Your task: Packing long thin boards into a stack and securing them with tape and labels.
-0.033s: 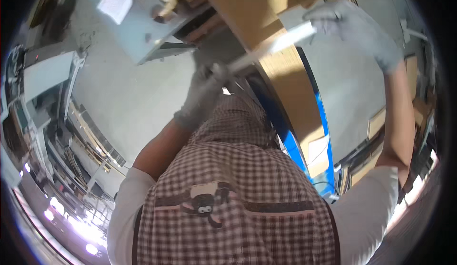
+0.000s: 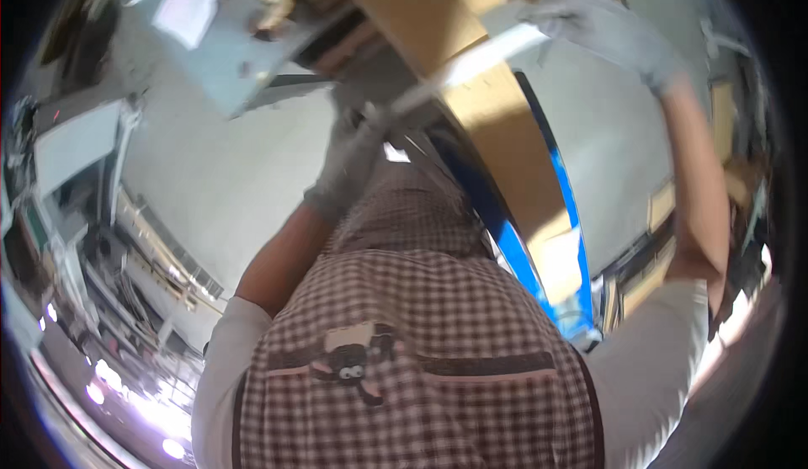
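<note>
A long, narrow white strip [image 2: 484, 58] slants across the view between my two grey-gloved hands. My left hand [image 2: 353, 149] is closed around its near, lower end, in front of my checked apron [image 2: 421, 317]. Up at the right, my right hand [image 2: 598, 33] pinches the far, upper end with my arm stretched out. The strip passes above a stack of tan cardboard-like sheets [image 2: 488, 119]. Motion blurs the strip and the fingers, so its exact kind cannot be made out.
Blue-edged rails [image 2: 566, 191] flank the tan stack beside my right side. A grey table with a white paper [image 2: 185, 14] stands at the far left. A pale panel on a frame [image 2: 77, 145] is at the left edge, with grey floor [image 2: 219, 166] between.
My right hand and the strip's far end have shifted slightly up and to the left. My left hand keeps its hold, and the whole view has turned a little.
</note>
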Demonstrator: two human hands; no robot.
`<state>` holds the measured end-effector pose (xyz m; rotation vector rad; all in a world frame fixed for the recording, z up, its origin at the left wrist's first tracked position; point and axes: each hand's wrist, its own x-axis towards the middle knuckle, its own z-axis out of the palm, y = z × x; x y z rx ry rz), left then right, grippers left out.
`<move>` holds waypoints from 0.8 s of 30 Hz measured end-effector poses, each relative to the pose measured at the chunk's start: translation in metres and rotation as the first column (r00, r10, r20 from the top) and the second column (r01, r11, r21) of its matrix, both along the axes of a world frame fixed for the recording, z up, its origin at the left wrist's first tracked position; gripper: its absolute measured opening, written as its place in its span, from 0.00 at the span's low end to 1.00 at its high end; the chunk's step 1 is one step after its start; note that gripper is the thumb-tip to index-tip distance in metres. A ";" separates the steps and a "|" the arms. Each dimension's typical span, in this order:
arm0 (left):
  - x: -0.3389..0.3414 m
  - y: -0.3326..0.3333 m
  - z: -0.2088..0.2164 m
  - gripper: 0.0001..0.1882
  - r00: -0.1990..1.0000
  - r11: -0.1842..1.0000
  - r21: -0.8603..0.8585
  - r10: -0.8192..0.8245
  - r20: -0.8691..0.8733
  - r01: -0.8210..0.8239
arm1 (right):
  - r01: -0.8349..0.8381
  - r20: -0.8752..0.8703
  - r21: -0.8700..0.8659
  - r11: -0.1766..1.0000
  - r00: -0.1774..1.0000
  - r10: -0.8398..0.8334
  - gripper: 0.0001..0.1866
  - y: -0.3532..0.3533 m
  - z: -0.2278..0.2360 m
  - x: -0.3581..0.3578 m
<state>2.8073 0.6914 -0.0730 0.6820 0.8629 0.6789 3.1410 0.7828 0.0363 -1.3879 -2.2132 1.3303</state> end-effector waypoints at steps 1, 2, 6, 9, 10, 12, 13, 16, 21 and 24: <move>0.014 0.002 -0.011 0.18 0.959 0.998 0.056 0.018 -0.282 -0.003 | 0.092 0.191 -0.128 0.987 0.979 -0.067 0.22 -0.008 -0.052 0.042; 0.014 0.003 -0.057 0.17 0.964 0.986 0.164 0.027 -0.263 0.017 | 0.002 0.191 -0.152 0.988 0.981 0.028 0.20 -0.009 -0.085 0.032; 0.049 0.014 -0.092 0.23 0.995 0.940 0.336 -0.020 -0.093 0.050 | -0.174 -0.097 -0.087 0.981 0.981 0.165 0.15 -0.016 -0.120 -0.026; 0.042 0.047 -0.170 0.23 0.912 0.570 0.740 -0.041 -0.408 0.357 | -0.046 -0.163 -0.100 0.994 0.986 0.030 0.11 -0.021 -0.123 -0.029; 0.041 0.051 -0.187 0.20 0.806 -0.082 0.820 0.262 -0.530 0.566 | 0.090 -0.239 -0.202 0.975 0.961 -0.138 0.10 -0.026 -0.125 -0.034; 0.052 0.044 -0.188 0.22 0.915 0.188 0.901 0.027 -0.402 0.391 | -0.071 -0.095 0.152 0.986 0.992 0.086 0.08 -0.025 -0.123 -0.020; 0.058 0.043 -0.186 0.23 0.970 0.476 0.846 -0.129 -0.204 0.241 | -0.100 0.122 0.169 0.981 0.989 0.080 0.07 -0.022 -0.125 -0.016; 0.050 0.055 -0.194 0.24 0.944 0.276 0.903 -0.084 -0.318 0.329 | -0.144 0.206 0.443 0.885 0.977 0.055 0.08 -0.020 -0.138 -0.019; -0.030 0.098 -0.253 0.21 0.932 0.904 0.234 -0.360 -0.032 0.357 | 0.453 -0.019 0.273 0.849 0.884 -0.466 0.12 -0.051 -0.007 -0.056; 0.020 0.097 -0.208 0.23 0.910 0.821 0.394 -0.391 -0.141 0.414 | 0.473 0.139 0.341 0.813 0.829 -0.541 0.21 -0.092 0.047 -0.088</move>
